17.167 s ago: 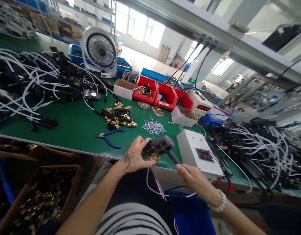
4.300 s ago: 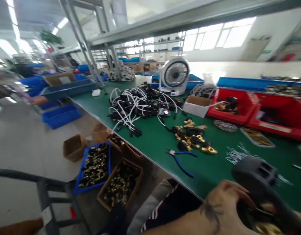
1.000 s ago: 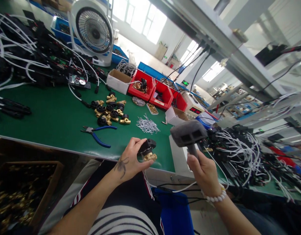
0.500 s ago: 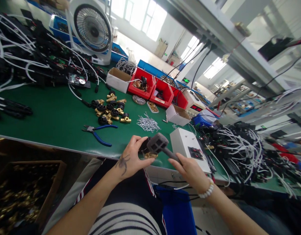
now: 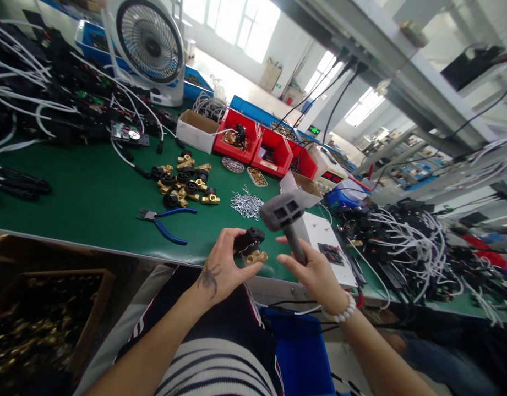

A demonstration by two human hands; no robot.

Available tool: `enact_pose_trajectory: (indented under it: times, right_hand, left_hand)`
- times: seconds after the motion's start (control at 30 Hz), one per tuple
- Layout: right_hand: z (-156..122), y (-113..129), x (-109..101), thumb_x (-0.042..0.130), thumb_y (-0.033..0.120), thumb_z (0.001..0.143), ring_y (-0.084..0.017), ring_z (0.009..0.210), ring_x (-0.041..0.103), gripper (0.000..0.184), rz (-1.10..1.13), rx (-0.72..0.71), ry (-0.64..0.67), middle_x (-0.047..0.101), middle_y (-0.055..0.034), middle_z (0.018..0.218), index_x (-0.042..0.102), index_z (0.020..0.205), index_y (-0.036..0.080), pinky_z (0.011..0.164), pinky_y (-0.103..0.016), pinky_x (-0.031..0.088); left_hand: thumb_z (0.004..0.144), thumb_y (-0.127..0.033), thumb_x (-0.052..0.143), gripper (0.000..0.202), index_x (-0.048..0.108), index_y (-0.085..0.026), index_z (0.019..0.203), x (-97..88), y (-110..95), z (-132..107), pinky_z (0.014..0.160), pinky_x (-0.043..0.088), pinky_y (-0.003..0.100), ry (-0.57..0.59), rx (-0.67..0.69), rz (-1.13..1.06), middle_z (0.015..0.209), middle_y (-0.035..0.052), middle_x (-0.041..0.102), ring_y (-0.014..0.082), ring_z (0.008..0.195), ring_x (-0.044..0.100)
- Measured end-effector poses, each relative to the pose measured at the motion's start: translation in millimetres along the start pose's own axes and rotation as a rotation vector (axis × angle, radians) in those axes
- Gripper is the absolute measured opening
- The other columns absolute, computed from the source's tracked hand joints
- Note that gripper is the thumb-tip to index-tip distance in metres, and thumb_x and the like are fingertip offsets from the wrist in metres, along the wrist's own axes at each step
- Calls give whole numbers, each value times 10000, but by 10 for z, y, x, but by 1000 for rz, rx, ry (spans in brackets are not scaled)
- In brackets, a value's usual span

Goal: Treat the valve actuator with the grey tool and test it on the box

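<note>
Near the bench's front edge my left hand (image 5: 225, 263) is closed around a brass fitting with a black cap (image 5: 253, 247); the brass end shows beside my thumb. My right hand (image 5: 313, 269) grips the handle of a grey mallet (image 5: 283, 212). Its head, with square hollows in the side, is raised above and to the right of the fitting, apart from it. To the left lie blue-handled pliers (image 5: 166, 223) with their jaws pointing left. Behind them is a cluster of brass fittings with black caps (image 5: 187, 181). A pile of small silver wire clips (image 5: 245, 203) lies beyond my hands.
Red bins (image 5: 236, 137) with parts stand at the back, beside an open cardboard box (image 5: 195, 132). A white box (image 5: 325, 247) is right of my right hand. Tangled white cables (image 5: 418, 242) cover the right side. A white fan (image 5: 150, 49) stands at the back left.
The mallet has lifted up and to the right, off the fitting, uncovering its black cap and brass body. My left hand has stayed in place around the fitting.
</note>
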State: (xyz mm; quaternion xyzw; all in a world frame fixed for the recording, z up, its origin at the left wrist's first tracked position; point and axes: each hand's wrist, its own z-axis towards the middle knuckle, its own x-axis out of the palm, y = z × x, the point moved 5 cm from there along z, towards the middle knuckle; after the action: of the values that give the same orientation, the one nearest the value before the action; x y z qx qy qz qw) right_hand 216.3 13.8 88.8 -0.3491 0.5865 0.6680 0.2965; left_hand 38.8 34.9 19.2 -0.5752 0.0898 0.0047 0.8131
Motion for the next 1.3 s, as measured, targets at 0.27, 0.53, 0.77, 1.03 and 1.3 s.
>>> enact_pose_trajectory:
  times: [0.27, 0.53, 0.77, 1.03, 1.3]
  right_hand:
    - [241, 0, 324, 634, 386, 864, -194, 951, 606, 542, 429, 57, 269, 647, -68, 1049, 555, 1338, 134, 849, -321, 510]
    - [256, 30, 396, 693, 302, 841, -226, 1123, 613, 518, 591, 82, 326, 636, -56, 1248, 543, 1323, 189, 967, -357, 522]
    - [236, 14, 450, 693, 315, 838, -208, 1042, 635, 448, 581, 83, 235, 663, -42, 1142, 566, 1245, 175, 919, -324, 531]
    - [85, -36, 35, 647, 391, 875, -163, 732, 613, 443, 231, 49, -22, 656, -29, 886, 562, 1263, 196, 628, -269, 506]
    - [-372, -59, -283, 298, 583, 1000, -109, 439, 378, 551, -13, 52, -24, 436, 25, 525, 501, 664, 196, 432, -249, 288]
  left_hand:
    - [706, -252, 782, 375, 492, -187, 935, 40, -16, -97, 965, 517, 446, -36, 71, 94, 1144, 95, 508, 247, 1118, 539]
    - [719, -242, 780, 362, 488, -189, 926, 95, -152, -159, 934, 534, 387, -95, 208, 325, 1116, 103, 537, 249, 1088, 570]
    - [748, -257, 764, 330, 503, -179, 934, 127, -170, -176, 927, 549, 401, -90, 222, 358, 1099, 111, 541, 251, 1090, 567]
    - [695, -262, 813, 374, 514, -178, 903, 79, -102, -107, 938, 552, 406, -76, 74, 245, 1170, 100, 522, 241, 1117, 570]
    - [665, -252, 829, 373, 527, -160, 862, 52, -91, -46, 881, 563, 417, -81, 103, 225, 1111, 105, 546, 237, 1043, 587]
